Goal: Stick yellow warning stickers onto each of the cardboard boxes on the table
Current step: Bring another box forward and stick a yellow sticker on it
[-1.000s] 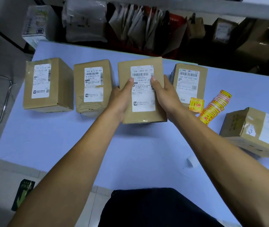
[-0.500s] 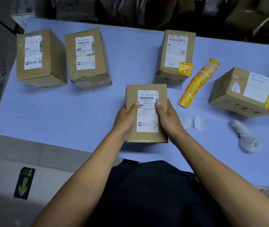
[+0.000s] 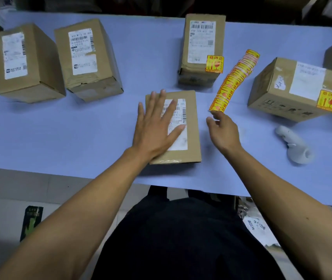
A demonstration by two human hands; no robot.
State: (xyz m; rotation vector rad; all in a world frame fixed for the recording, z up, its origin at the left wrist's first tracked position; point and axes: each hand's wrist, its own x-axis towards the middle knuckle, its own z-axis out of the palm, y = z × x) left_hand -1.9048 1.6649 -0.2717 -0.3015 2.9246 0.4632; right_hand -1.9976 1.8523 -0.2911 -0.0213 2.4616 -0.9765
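The strip of yellow warning stickers (image 3: 234, 79) lies on the tabletop (image 3: 80, 128) between the near box and the box on the right, its near end just beyond the right hand (image 3: 222, 130). It looks thin, light and floppy, so it should lift with almost no effort but curl and cling to itself; the sensible hold is a pinch at the corner of the nearest sticker, peeling it away from the rest. The right hand has its fingers loosely curled and holds nothing, fingertips close to that end sticker. The left hand (image 3: 154, 126) lies flat with fingers spread on top of the near box (image 3: 191, 126), pressing it down; the cardboard looks stiff and should take a firm rub. Its white shipping label shows a barcode and digits ending in "771". The middle far box (image 3: 201, 47) already carries a yellow sticker (image 3: 214, 64) with red Chinese characters and a broken-glass pictogram, beside a label whose number I read only partly as "159 169 K02 186". The right box (image 3: 294, 89) has one too (image 3: 327, 100). The two left boxes (image 3: 25, 63) (image 3: 86, 59) show white labels only, the print too small to read. A white handheld device (image 3: 294, 146) rests to the right.
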